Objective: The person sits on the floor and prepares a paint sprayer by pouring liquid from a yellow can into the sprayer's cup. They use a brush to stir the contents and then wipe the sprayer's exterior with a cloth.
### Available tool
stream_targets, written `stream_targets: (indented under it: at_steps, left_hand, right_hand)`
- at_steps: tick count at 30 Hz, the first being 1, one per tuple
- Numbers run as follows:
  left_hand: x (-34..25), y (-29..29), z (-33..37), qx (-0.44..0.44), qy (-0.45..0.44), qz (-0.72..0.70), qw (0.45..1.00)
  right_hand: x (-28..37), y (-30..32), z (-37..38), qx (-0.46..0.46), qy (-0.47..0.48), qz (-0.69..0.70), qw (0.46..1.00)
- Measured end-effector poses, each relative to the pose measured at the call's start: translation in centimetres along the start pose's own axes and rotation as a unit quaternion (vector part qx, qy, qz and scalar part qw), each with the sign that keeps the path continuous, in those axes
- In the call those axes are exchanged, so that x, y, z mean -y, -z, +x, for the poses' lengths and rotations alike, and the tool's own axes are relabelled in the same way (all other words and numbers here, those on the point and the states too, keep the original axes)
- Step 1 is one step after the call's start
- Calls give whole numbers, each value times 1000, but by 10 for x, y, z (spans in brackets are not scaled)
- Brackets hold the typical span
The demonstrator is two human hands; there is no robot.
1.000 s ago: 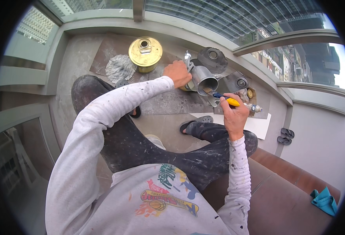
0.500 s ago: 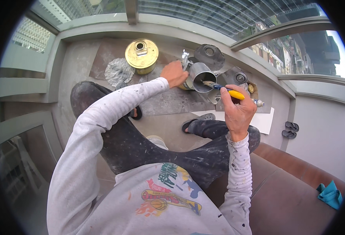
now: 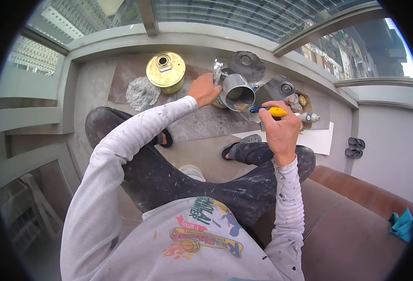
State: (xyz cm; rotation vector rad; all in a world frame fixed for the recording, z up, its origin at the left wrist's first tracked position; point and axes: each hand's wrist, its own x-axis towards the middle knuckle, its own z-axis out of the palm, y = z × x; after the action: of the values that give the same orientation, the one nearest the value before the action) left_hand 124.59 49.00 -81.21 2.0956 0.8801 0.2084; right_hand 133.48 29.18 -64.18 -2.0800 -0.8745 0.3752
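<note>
A silver metal cup point(image 3: 239, 89) is tilted with its mouth toward me, and a chrome spray gun body point(image 3: 217, 70) shows behind it. My left hand point(image 3: 205, 90) is closed at the spray gun, left of the cup; its fingertips are partly hidden. My right hand point(image 3: 281, 126) grips a paintbrush point(image 3: 277, 112) with a yellow and blue handle. The brush's bristles reach inside the cup's mouth. A gold paint can point(image 3: 166, 70) with a round opening in its lid stands to the left, beside a crumpled whitish rag point(image 3: 142, 93).
Dark round lids or cans point(image 3: 245, 65) lie behind the cup. A clear bottle point(image 3: 308, 117) lies right of my right hand, by a white sheet point(image 3: 316, 139). Windows point(image 3: 206, 28) rise behind. Flip-flops point(image 3: 355, 148) and a teal cloth point(image 3: 402, 225) are at the right.
The brush has moved slightly left, deeper into the cup, and its handle lies flatter. My left hand keeps its hold. The whole view has shifted a little.
</note>
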Motion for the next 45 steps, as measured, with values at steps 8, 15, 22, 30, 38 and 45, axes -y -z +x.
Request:
stream_targets:
  at_steps: [8, 15, 22, 30, 38, 45]
  left_hand:
    - [2, -5, 7, 42, 17, -28, 999]
    - [8, -10, 8, 3, -21, -76, 997]
    - [15, -16, 8, 18, -35, -75, 996]
    - [12, -21, 4, 29, -27, -72, 997]
    - [17, -20, 6, 57, -10, -87, 994]
    - [17, -23, 4, 64, -36, -138, 988]
  right_hand:
    - [-12, -4, 4, -5, 20, 168, 986]
    - [-7, -15, 1, 60, 148, 27, 987]
    - [-23, -29, 12, 19, 164, -1, 986]
    - [-24, -30, 15, -19, 71, 134, 988]
    - [-11, -14, 2, 9, 126, 27, 992]
    - [-1, -17, 5, 0, 14, 215, 977]
